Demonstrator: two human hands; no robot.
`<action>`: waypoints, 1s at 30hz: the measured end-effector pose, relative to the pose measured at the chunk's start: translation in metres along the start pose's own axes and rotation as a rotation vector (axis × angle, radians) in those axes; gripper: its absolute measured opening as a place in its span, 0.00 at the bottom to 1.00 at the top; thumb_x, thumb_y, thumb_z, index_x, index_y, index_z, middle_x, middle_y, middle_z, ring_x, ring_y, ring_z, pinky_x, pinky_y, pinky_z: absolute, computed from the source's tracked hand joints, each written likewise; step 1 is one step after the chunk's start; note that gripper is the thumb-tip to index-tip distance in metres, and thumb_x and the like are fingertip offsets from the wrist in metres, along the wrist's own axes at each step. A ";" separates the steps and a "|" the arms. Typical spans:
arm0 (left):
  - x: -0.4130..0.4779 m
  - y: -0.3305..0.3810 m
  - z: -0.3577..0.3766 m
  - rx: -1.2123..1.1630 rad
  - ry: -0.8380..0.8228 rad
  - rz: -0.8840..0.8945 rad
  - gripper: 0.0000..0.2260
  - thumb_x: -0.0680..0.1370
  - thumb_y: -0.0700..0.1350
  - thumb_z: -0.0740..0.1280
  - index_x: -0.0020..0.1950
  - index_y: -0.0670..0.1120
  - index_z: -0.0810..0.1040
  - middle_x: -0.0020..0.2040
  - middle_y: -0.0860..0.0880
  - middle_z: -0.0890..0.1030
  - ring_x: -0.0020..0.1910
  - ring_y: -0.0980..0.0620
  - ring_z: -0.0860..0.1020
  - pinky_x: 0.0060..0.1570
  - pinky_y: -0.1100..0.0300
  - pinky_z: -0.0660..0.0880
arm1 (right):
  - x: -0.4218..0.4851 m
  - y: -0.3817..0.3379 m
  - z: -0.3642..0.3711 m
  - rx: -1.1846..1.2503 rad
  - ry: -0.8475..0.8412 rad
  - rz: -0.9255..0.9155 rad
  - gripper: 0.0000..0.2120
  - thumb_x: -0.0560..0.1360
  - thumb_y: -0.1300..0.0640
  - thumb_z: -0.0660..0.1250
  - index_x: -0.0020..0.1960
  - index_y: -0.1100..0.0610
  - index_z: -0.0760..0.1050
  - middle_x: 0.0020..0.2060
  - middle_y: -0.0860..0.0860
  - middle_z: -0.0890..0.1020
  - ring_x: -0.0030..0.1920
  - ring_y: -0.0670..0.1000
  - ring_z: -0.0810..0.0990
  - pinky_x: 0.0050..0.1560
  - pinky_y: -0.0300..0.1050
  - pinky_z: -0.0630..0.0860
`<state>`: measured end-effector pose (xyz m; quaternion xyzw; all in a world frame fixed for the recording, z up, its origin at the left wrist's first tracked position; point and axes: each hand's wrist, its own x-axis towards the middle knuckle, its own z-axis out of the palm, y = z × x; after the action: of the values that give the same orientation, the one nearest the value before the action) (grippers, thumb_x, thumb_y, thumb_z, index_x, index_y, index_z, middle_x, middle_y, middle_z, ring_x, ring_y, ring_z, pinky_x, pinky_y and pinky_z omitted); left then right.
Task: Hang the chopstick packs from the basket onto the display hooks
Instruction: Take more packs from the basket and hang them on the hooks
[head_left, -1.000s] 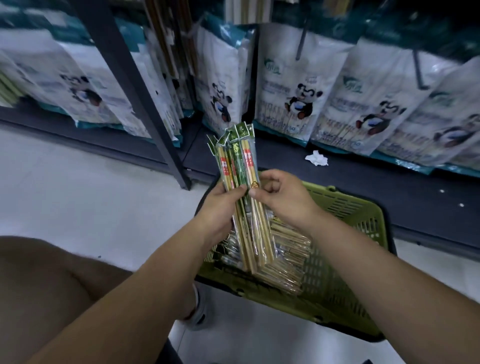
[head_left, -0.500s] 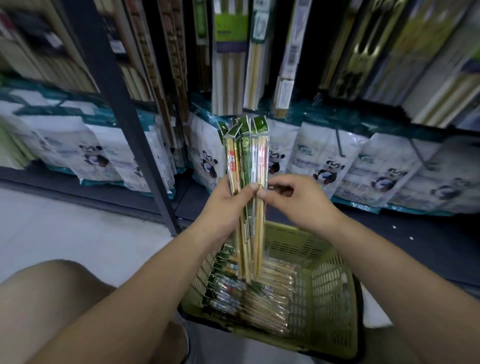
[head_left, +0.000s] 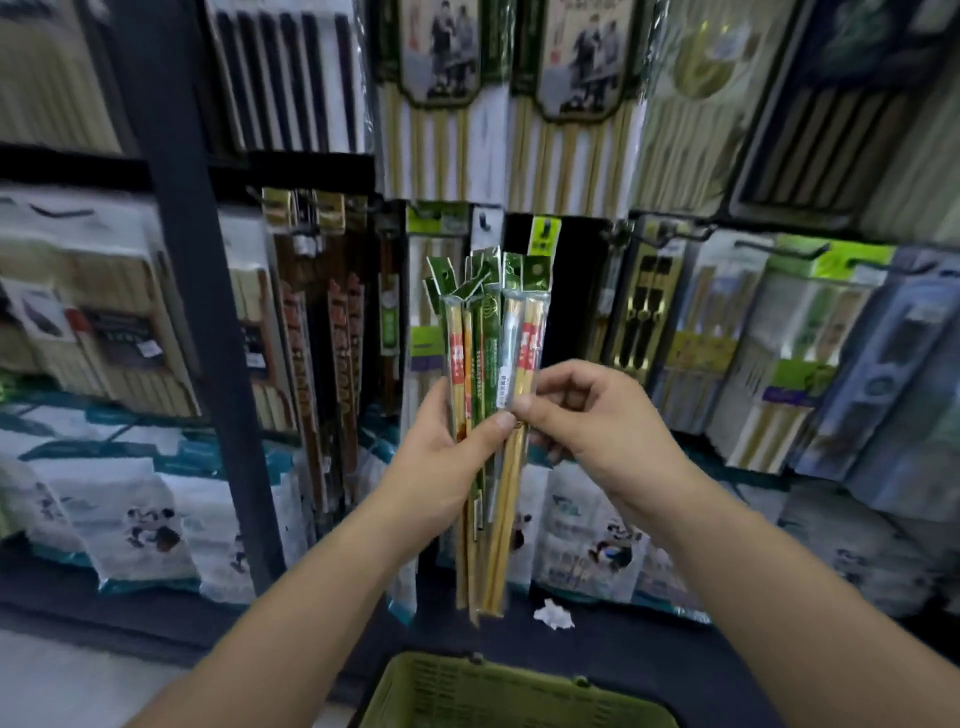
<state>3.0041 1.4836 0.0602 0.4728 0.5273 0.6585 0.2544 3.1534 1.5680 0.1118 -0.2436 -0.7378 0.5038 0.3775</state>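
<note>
- at the bottom edge, what's nearest?
- green basket (head_left: 519, 675), rim only. above it, the left hand (head_left: 441, 467) grips a bunch of chopstick packs (head_left: 493, 338) upright, fingers curled round.
- right hand?
- right hand (head_left: 597, 421) pinches the rightmost pack. behind, display hooks (head_left: 670, 239) carry other packs (head_left: 644, 312).

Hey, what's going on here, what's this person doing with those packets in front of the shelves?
A person is stocking a shop display. The left hand grips a fanned bundle of chopstick packs upright before the display hooks, and the right hand pinches the rightmost pack, perhaps to separate it. The green basket sits below. None of the held packs is on a hook yet.
</note>
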 end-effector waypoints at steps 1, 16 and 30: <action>0.005 0.005 0.001 -0.001 0.000 0.015 0.21 0.79 0.48 0.73 0.70 0.49 0.73 0.61 0.55 0.84 0.62 0.58 0.80 0.59 0.65 0.77 | 0.005 -0.006 -0.002 -0.021 0.015 -0.009 0.08 0.74 0.56 0.76 0.50 0.58 0.81 0.33 0.51 0.83 0.34 0.47 0.82 0.32 0.40 0.76; 0.023 -0.002 0.028 -0.031 -0.062 0.080 0.17 0.81 0.49 0.70 0.66 0.64 0.69 0.57 0.72 0.80 0.57 0.71 0.78 0.53 0.77 0.74 | 0.051 -0.039 -0.022 0.104 0.401 -0.060 0.11 0.81 0.53 0.67 0.41 0.54 0.81 0.35 0.54 0.79 0.35 0.50 0.75 0.33 0.43 0.73; 0.032 -0.002 0.029 -0.172 -0.052 0.067 0.16 0.76 0.54 0.69 0.63 0.56 0.73 0.48 0.48 0.86 0.44 0.46 0.85 0.45 0.53 0.83 | 0.079 -0.042 -0.037 0.114 0.529 -0.098 0.21 0.82 0.54 0.66 0.31 0.55 0.68 0.27 0.49 0.70 0.27 0.43 0.71 0.35 0.28 0.74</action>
<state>3.0164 1.5239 0.0696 0.4833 0.4459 0.6971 0.2856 3.1368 1.6310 0.1832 -0.3091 -0.5949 0.4446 0.5941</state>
